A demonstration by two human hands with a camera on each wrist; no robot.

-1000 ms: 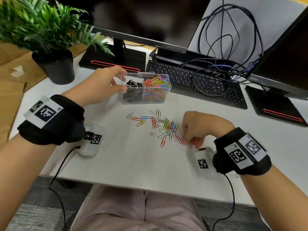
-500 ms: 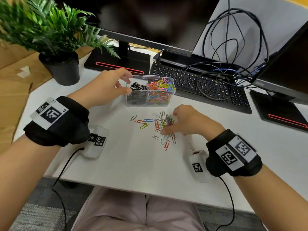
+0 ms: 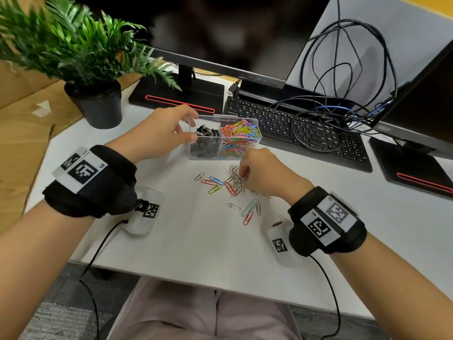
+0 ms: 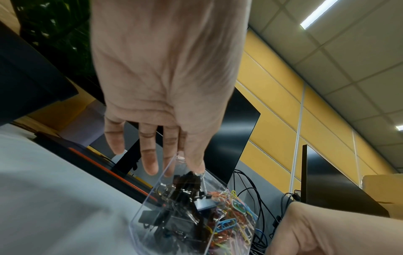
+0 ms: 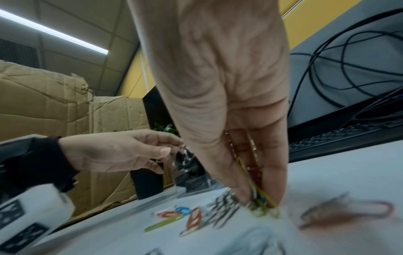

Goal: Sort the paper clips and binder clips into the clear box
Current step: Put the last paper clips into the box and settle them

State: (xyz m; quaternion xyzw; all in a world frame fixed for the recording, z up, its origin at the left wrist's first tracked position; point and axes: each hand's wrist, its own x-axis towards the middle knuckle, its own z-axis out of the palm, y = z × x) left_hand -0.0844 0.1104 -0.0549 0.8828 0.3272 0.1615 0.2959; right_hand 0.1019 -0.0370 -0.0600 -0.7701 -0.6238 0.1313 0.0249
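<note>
The clear box [image 3: 257, 139] stands on the white desk [image 3: 186, 241], with black binder clips [image 3: 206, 133] in its left compartment and coloured paper clips [image 3: 241, 134] in its right. My left hand [image 3: 186, 126] pinches the box's left wall between thumb and fingers. Loose paper clips [image 3: 215, 186] lie scattered in front of the box. My right hand [image 3: 245, 177] is down on the right of that pile, and in the right wrist view its fingertips [image 5: 240, 193] pinch several coloured clips [image 5: 261, 198]. The left wrist view shows the box [image 4: 152, 203] just below my left fingers [image 4: 150, 155].
A black keyboard [image 3: 294, 128] with coiled cables [image 3: 343, 69] lies right behind the box. Monitor stands [image 3: 176, 94] sit at the back and far right. A potted plant [image 3: 95, 104] stands at the back left. The desk's front edge is close to my lap.
My right hand has moved from the pile's near-right side up onto the pile, closer to the box, and closed its fingertips on some clips. My left hand has stayed on the box.
</note>
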